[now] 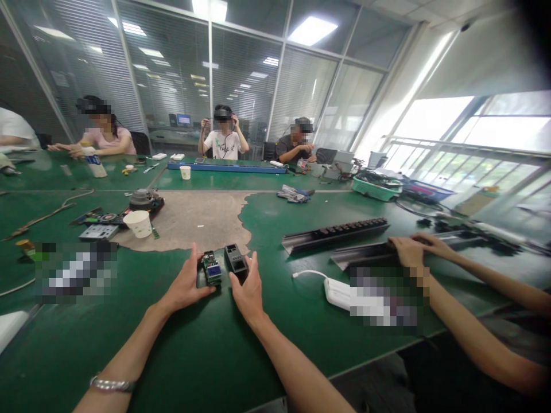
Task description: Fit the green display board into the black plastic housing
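My left hand is spread along the left side of a small green circuit board assembly with a blue display. Its thumb reaches below the board's near end. To the right lies a black plastic housing with cut-outs. My right hand flanks it, thumb at the near left corner and fingers stretched up along the right side. A narrow gap separates board and housing. Whether either thing is lifted off the green table does not show.
A paper cup and dismantled electronics are on a brown sheet. At right, a co-worker's hands touch a long black channel. A white power bank with cable lies nearer. Several people sit across the table.
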Demonstrator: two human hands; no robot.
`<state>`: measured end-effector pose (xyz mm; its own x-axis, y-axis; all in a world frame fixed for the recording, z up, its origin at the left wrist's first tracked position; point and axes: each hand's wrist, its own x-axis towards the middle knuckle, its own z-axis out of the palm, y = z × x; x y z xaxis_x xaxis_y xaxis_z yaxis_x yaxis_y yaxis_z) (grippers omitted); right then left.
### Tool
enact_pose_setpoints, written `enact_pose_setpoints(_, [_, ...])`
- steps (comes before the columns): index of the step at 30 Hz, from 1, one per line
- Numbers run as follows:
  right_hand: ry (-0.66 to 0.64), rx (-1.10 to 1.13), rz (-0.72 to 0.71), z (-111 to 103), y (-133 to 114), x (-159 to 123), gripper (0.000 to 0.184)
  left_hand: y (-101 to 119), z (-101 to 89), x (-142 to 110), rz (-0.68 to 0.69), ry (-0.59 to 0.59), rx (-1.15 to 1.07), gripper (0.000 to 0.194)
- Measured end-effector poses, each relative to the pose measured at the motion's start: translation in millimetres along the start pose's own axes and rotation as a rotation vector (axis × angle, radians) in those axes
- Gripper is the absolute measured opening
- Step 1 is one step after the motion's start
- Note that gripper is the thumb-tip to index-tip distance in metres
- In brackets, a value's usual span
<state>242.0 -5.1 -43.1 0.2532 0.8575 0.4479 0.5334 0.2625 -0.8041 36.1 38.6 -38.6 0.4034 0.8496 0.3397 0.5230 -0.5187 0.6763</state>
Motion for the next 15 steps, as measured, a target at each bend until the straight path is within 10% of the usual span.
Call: enact_pose_setpoints(15, [0.022,0.289,0.061,-10,-24,8,0.084,-6,-13.3,-1,0.001,-0.132,-0.266,0.108])
